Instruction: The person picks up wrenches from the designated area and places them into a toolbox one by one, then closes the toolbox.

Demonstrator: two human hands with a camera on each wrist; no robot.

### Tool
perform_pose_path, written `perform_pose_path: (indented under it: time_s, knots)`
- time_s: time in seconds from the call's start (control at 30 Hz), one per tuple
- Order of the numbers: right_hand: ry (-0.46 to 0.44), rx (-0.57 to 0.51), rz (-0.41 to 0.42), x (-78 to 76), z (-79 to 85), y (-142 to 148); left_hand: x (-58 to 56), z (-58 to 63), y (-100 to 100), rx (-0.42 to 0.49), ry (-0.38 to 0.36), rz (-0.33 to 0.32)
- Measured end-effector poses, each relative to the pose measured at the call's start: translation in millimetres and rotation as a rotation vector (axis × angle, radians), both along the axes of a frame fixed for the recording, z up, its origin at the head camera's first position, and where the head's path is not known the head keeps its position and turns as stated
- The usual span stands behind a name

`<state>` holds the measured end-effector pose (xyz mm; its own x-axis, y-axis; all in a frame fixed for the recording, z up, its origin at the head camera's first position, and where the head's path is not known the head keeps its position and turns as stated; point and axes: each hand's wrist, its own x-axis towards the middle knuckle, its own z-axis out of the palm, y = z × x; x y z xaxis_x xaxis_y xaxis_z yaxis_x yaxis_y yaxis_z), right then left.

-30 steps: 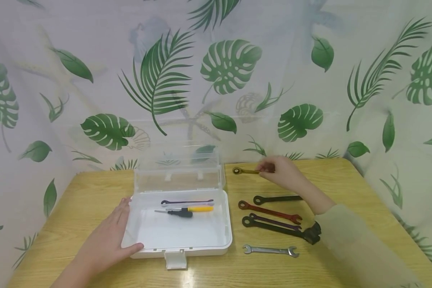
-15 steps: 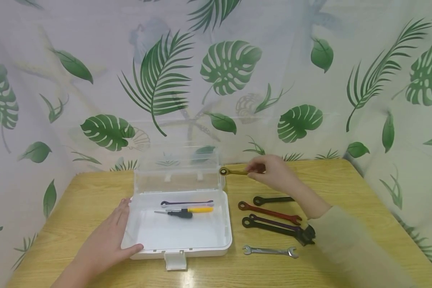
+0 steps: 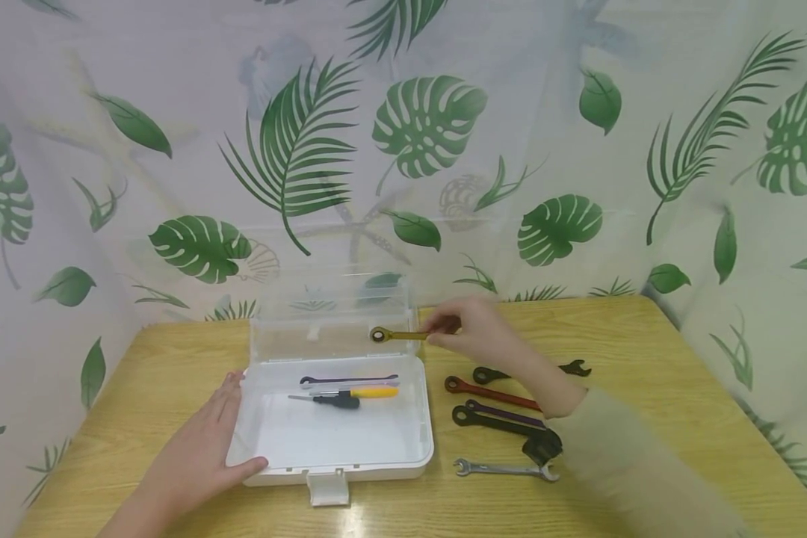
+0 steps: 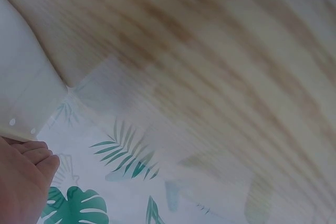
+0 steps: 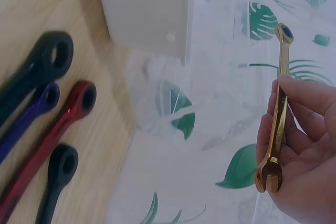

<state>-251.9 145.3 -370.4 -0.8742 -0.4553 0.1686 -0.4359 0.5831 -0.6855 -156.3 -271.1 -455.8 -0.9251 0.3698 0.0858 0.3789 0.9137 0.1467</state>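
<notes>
My right hand point(image 3: 474, 329) pinches a gold ratchet combination wrench point(image 3: 398, 335) near its open end, ring end pointing left. In the head view the wrench overlaps the raised clear lid point(image 3: 336, 340) of a white plastic toolbox point(image 3: 390, 471). The right wrist view shows thumb and fingers around the gold wrench point(image 5: 277, 124). My left hand point(image 3: 191, 441) rests along the toolbox's left side, fingers extended, thumb on the front corner. Inside the box lie a thin purple wrench point(image 3: 350, 379), a yellow-handled screwdriver point(image 3: 374, 391) and a small black-handled screwdriver point(image 3: 337, 401).
Right of the box, a black wrench point(image 3: 489, 375), a red wrench point(image 3: 491, 391), a purple wrench point(image 3: 504, 412) and another black wrench point(image 3: 491, 420) lie on the wooden table point(image 3: 175, 351). A silver open-end wrench point(image 3: 501, 469) lies nearer. The right forearm covers some ends.
My right hand has moved left with the gold wrench, from beside the lid to in front of its right part. The left hand and box stay where they were.
</notes>
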Motion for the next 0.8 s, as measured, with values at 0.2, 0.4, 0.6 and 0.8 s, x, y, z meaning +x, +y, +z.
perform_pose_path:
  time_s: [0.2, 0.4, 0.6, 0.8]
  knots:
    - [-0.009, -0.028, 0.014, 2.1, -5.3, -15.3, 0.4, -1.7, -0.4, 0.01, 0.017, -0.009]
    - [-0.052, -0.034, 0.034, -0.5, -9.5, -33.4, 0.4, -0.6, -0.4, -0.003, 0.006, -0.005]
    - [-0.059, 0.022, 0.06, -8.2, -12.1, -53.2, 0.2, -0.5, -0.5, -0.005, 0.018, -0.005]
    - [-0.073, 0.03, 0.079, -10.3, -14.1, -70.8, 0.7, 0.3, 1.0, 0.0, 0.006, 0.0]
